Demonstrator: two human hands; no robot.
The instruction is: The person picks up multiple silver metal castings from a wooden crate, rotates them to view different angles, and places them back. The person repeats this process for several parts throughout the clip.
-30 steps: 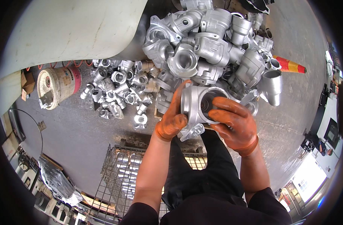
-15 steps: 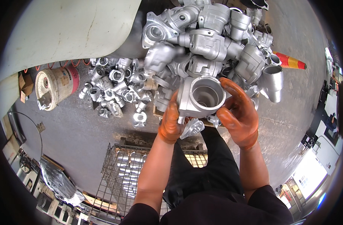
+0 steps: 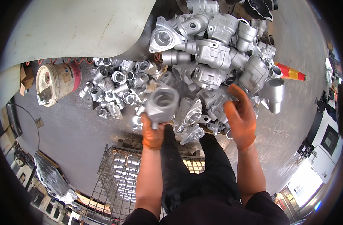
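A silver metal casting with a wide round opening facing up rests in my left hand, gloved in orange, whose fingers close round its underside. The casting is slightly blurred. Apart from it, at the right, my right hand in the same kind of glove holds nothing, its fingers spread. Just beyond both hands rises a large heap of similar castings. Between the hands, at the near edge of the heap, lie flanged castings with triangular ends.
Smaller castings lie piled at the left. Beyond them is a white bucket with a red band. A wire mesh cage holding metal parts stands near my legs. A red and yellow cone lies at the right. A pale panel overhangs the upper left.
The casting has moved left and is held by my left hand alone. My right hand has let go of it and opened. The view has shifted slightly.
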